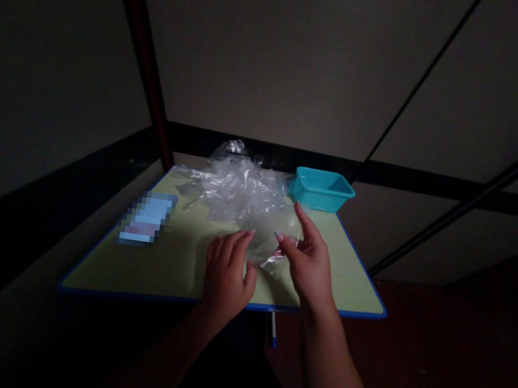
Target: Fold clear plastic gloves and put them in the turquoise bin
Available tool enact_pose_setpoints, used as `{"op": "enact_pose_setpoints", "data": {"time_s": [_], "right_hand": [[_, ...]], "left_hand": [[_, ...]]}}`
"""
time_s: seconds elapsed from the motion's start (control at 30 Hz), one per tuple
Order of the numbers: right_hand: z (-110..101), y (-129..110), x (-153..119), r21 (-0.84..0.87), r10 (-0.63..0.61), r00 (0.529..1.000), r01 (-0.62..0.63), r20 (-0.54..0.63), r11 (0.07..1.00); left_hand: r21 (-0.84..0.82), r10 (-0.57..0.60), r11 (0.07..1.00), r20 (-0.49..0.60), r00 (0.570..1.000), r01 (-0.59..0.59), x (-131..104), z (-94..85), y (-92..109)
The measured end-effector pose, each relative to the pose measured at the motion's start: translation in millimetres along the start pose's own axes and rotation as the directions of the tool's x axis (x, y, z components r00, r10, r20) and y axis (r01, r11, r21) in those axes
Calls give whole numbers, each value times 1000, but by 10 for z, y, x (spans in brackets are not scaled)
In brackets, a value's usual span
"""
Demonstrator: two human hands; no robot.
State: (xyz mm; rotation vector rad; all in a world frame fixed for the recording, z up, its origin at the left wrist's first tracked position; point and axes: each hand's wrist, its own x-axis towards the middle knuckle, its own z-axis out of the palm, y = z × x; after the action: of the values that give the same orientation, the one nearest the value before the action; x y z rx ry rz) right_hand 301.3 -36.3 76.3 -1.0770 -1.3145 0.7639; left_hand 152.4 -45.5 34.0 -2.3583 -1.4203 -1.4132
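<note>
A clear plastic bag [268, 237] hangs over the near middle of the table, with my right hand [310, 259] closed on its right side between thumb and fingers. My left hand [228, 273] is at the bag's left edge, its thumb apart from the curved fingers and nothing visible between them. Behind the bag lies a crumpled pile of clear plastic bags [236, 184], spread over the back of the table.
A turquoise plastic basket [320, 199] stands at the back right corner of the yellow-green, blue-edged table [171, 271]. On the left lies a blurred-out phone-like device [147, 220]. A wall rises behind the table.
</note>
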Motion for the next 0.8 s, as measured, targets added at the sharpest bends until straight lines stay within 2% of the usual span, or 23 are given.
{"op": "enact_pose_setpoints", "data": {"time_s": [0.13, 0.27, 0.37, 0.43, 0.5, 0.63, 0.8], "right_hand": [[-49, -76, -39, -12, -16, 1000, 15, -25, 1000], [-86, -65, -52, -41, -44, 998, 42, -45, 998], [-63, -31, -41, -2, -32, 997, 32, -72, 999], [-29, -21, -33, 34, -9, 997, 11, -74, 999], [10, -31, -33, 67, 17, 998, -12, -63, 998], [57, -84, -59, 90, 29, 999, -26, -31, 996], [11, -76, -85, 22, -35, 998, 36, -50, 999]], "left_hand": [[109, -10, 994, -23, 1000, 12, 132, -60, -213], [194, -71, 978, -26, 997, 74, 147, -108, -400], [168, -24, 985, -39, 999, 30, 88, -131, -361], [103, 71, 992, 16, 997, -73, 31, -135, -249], [35, 122, 992, 70, 990, -124, -13, -122, -125], [29, 48, 998, 35, 998, -49, 10, -73, -42], [82, -35, 996, -33, 999, 37, 131, -112, -246]]}}
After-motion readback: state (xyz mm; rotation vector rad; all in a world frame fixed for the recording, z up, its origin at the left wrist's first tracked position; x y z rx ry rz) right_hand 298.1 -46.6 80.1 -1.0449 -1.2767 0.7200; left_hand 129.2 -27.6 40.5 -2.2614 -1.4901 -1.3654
